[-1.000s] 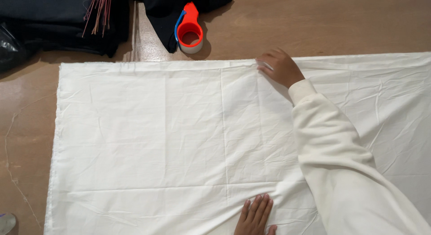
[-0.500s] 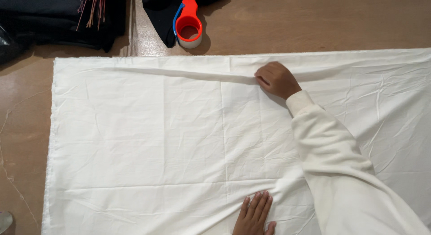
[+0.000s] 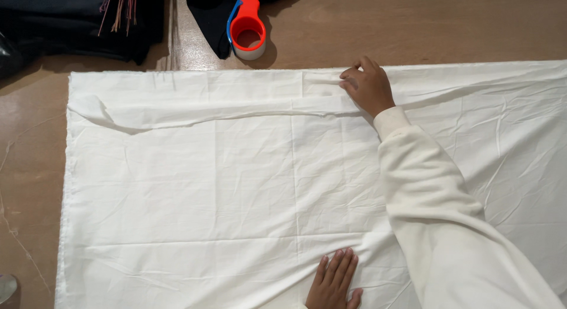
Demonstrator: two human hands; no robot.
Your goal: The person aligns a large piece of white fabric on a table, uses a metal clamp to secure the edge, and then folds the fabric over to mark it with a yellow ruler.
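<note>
A large white cloth (image 3: 236,185) lies spread flat on a brown table (image 3: 449,25). My right hand (image 3: 367,85), in a long cream sleeve, reaches across to the cloth's far edge, its fingers curled on a long narrow fold that runs left along that edge. The fold ends in a loose turned-over corner at the far left (image 3: 97,111). My left hand (image 3: 334,280) rests flat on the cloth at the near edge, fingers slightly apart, holding nothing.
A red and blue tape dispenser (image 3: 248,30) stands beyond the cloth's far edge on the table. Dark fabric (image 3: 65,25) with thin coloured strands (image 3: 121,5) lies at the far left corner. A black cloth piece (image 3: 209,16) sits beside the dispenser.
My right hand drew the cloth's far edge toward me, then moved back out, leaving a long fold along that edge. The left hand stayed pressed on the near edge.
</note>
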